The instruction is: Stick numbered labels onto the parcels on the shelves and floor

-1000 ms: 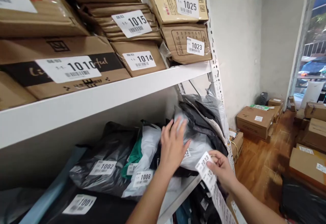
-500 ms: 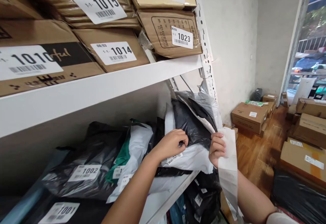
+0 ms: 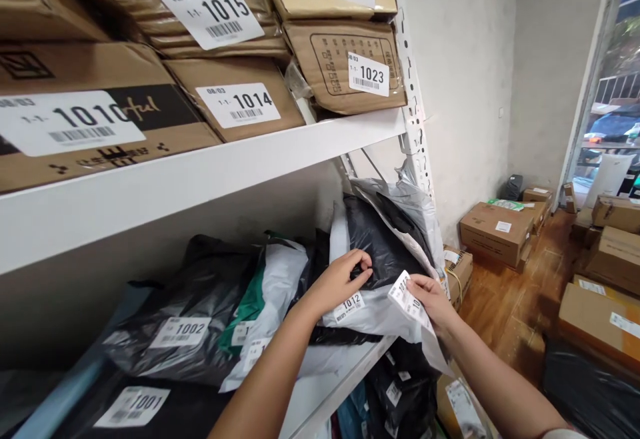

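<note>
My left hand [image 3: 343, 282] is at a black plastic parcel [image 3: 383, 242] on the lower shelf, its fingers curled in toward the thumb. I see nothing between them. Just below it, a white mailer bag [image 3: 373, 316] carries a label reading 1012. Between the thumb and fingers of my right hand [image 3: 434, 300] is a strip of printed number labels [image 3: 411, 302], hanging down in front of the mailer bag. A torn grey-white plastic bag [image 3: 423, 216] stands open behind the black parcel, near the shelf post.
Boxes labelled 1010, 1014, 1015, 1023 and 1025 fill the upper shelf [image 3: 210, 189]. Left of my hands lie bagged parcels, including a black bag marked 1002 [image 3: 190, 292]. A perforated white post [image 3: 419, 132] stands at the shelf end. Cartons [image 3: 495, 232] sit on the wooden floor.
My right hand has turned and raised the label strip, so its printed numbers now show. My left hand's fingers have loosened slightly and uncovered the 1012 label. The view has shifted a little.
</note>
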A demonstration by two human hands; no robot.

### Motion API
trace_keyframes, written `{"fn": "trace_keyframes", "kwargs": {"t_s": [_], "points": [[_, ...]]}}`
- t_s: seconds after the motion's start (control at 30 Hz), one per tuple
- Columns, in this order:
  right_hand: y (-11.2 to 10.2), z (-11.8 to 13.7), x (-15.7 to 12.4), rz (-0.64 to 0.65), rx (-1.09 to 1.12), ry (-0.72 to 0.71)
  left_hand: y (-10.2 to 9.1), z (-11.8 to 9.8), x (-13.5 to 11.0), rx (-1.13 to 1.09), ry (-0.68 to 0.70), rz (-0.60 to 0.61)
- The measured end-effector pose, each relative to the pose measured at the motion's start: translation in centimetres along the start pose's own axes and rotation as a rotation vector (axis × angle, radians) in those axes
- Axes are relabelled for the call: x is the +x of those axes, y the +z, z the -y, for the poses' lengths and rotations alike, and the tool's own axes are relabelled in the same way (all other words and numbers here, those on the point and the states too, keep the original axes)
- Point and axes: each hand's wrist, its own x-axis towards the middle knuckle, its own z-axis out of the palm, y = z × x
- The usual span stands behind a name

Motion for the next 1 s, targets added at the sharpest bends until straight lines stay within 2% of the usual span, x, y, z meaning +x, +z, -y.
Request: {"fn": "trace_keyframes", "kwargs": {"t_s": [0.1,0.23,0.33,0.43,0.53,0.77,0.9,1.0], "points": [[1.4,-1.0,1.2,-0.160,-0.251,-0.170,0.1,-0.3,0.3,-0.102,-0.089,-0.036],[3.8,-2.0,3.3,-0.352,-0.472,-0.448,0.1,-0.2,0.8,-0.180,-0.120,0.012],[4.6,-2.7,4.1,-0.428,-0.556,-0.509,0.2,-0.1,1.0,-0.116,-0.136,-0.006],[4.6,-3.3,4.2,-0.475,-0.570,-0.533,0.3,-0.3,1.1,-0.061,-0.086,-0.010],[4.5,-3.7,4.2,-0.489,-0.552,-0.541,0.3,-0.4,1.2,-0.072,-0.037,0.055],[4.5,-3.8,3.7,-0.374,-0.591,-0.575,-0.1,0.7,1.5,-0.208,-0.168,0.069],[4.7,-3.8,3.5,-0.343,-0.602,-0.598,-0.3,1.1,1.9,-0.283,-0.178,0.151],[4.9,-3.7,3.3,-0.328,-0.581,-0.572,-0.2,1.4,2.1,-0.333,-0.182,0.128]]}}
